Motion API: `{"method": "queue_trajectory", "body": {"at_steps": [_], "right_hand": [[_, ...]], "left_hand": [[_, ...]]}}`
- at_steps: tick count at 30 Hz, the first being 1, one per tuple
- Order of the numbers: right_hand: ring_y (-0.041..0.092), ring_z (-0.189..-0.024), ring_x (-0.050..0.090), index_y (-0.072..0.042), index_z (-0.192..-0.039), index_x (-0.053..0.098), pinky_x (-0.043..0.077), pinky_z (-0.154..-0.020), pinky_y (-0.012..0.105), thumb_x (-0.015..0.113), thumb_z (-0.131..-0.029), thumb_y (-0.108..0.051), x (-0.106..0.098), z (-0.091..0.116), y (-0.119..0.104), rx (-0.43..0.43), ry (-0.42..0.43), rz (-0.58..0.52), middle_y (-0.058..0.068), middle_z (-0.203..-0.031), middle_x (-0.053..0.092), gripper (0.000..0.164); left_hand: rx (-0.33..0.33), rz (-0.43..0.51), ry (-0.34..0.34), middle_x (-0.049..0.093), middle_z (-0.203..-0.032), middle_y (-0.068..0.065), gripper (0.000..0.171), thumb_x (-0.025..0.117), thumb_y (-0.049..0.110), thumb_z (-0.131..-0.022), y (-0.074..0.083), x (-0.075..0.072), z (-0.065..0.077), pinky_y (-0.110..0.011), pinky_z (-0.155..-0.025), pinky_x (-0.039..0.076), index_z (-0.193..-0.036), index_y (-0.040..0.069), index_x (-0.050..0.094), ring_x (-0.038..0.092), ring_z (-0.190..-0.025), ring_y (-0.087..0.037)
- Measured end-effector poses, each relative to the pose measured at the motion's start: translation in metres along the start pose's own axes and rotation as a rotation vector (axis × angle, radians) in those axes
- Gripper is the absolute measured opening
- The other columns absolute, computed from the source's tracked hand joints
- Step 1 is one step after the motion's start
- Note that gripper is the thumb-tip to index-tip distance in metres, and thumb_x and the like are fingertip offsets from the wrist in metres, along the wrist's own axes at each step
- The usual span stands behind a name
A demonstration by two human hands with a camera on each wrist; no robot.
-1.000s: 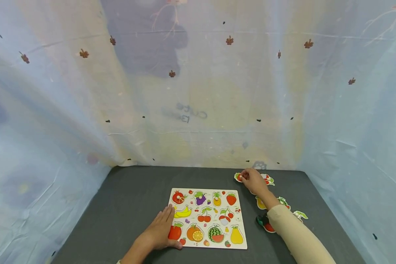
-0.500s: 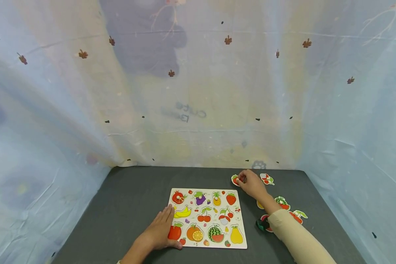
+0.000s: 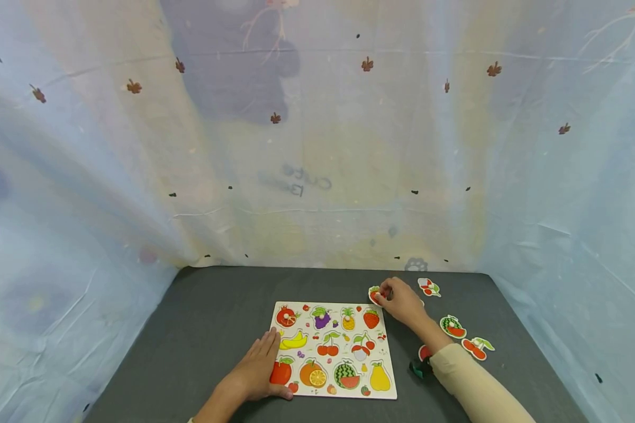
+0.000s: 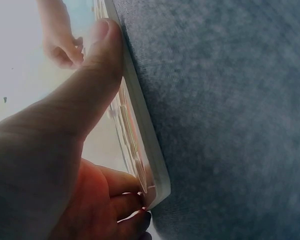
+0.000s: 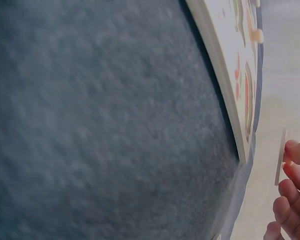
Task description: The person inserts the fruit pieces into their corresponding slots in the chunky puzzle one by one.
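A white fruit puzzle board (image 3: 387, 355) lies flat on the dark table. My left hand (image 3: 255, 365) rests along its left side, fingers straight over the edge and thumb at the near corner. In the left wrist view the thumb (image 4: 105, 50) lies over the board's edge. Just beyond the far right corner, my right hand (image 3: 404, 301) pinches a strawberry puzzle piece (image 3: 374, 295) between thumb and fingertips. The right wrist view shows that piece edge-on as a thin white slab (image 5: 280, 160), raised above the board. A printed strawberry (image 3: 371, 319) fills the board's far right spot.
To the right lie a red-and-white fruit piece (image 3: 428, 287), a watermelon piece (image 3: 453, 326) and a red piece with green leaves (image 3: 474, 348). Another red piece (image 3: 424, 352) is partly hidden by the right forearm. A patterned curtain (image 3: 317, 235) hangs behind the table (image 3: 211, 329).
My right hand has carried the strawberry piece left and nearer, towards the board's far right corner. Its forearm has uncovered more of the pieces on the right. The left hand stays put.
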State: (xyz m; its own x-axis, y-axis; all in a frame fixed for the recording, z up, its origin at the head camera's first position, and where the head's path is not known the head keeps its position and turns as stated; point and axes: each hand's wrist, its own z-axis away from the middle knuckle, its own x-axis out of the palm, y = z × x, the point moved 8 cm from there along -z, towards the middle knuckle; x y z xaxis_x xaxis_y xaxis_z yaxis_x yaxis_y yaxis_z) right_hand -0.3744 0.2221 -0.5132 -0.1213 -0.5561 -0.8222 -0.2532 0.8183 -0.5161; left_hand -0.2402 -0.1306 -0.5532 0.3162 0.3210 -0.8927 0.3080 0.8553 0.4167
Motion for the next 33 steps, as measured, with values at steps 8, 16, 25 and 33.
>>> {"method": "queue_trajectory", "body": {"at_steps": [8, 16, 25, 33], "right_hand": [[0.014, -0.074, 0.054, -0.013, -0.097, 0.068, 0.047, -0.063, 0.032, 0.082, -0.097, -0.022, 0.005, 0.009, -0.004, 0.012, -0.015, -0.005, 0.002, -0.091, 0.06, 0.017], [0.014, -0.074, 0.054, -0.013, -0.095, 0.067, 0.047, -0.063, 0.033, 0.083, -0.096, -0.022, 0.008, 0.017, -0.009, 0.031, -0.014, -0.003, 0.001, -0.09, 0.06, 0.018], [0.014, -0.069, 0.05, -0.013, -0.093, 0.067, 0.043, -0.061, 0.032, 0.084, -0.095, -0.022, 0.011, 0.025, -0.012, 0.025, -0.007, 0.017, 0.001, -0.086, 0.058, 0.02], [0.013, -0.065, 0.048, -0.016, -0.09, 0.066, 0.04, -0.058, 0.03, 0.086, -0.093, -0.024, 0.017, 0.031, -0.015, 0.041, -0.029, 0.027, -0.001, -0.081, 0.055, 0.022]], "left_hand": [[-0.002, -0.012, -0.004, 0.024, -0.173, -0.029, 0.134, 0.094, 0.062, -0.072, -0.002, 0.003, -0.001, -0.062, -0.131, 0.02, -0.163, -0.012, 0.029, 0.022, -0.161, -0.045], [0.004, -0.014, -0.005, 0.024, -0.173, -0.029, 0.134, 0.093, 0.064, -0.072, -0.001, 0.002, -0.001, -0.062, -0.13, 0.021, -0.163, -0.012, 0.029, 0.022, -0.161, -0.046], [0.002, 0.001, -0.007, 0.024, -0.173, -0.029, 0.134, 0.093, 0.062, -0.072, 0.001, 0.0, 0.0, -0.062, -0.13, 0.021, -0.163, -0.012, 0.029, 0.023, -0.161, -0.046], [-0.016, 0.021, -0.008, 0.024, -0.173, -0.028, 0.135, 0.095, 0.061, -0.071, 0.0, -0.001, 0.0, -0.061, -0.131, 0.019, -0.164, -0.011, 0.027, 0.024, -0.161, -0.045]]}}
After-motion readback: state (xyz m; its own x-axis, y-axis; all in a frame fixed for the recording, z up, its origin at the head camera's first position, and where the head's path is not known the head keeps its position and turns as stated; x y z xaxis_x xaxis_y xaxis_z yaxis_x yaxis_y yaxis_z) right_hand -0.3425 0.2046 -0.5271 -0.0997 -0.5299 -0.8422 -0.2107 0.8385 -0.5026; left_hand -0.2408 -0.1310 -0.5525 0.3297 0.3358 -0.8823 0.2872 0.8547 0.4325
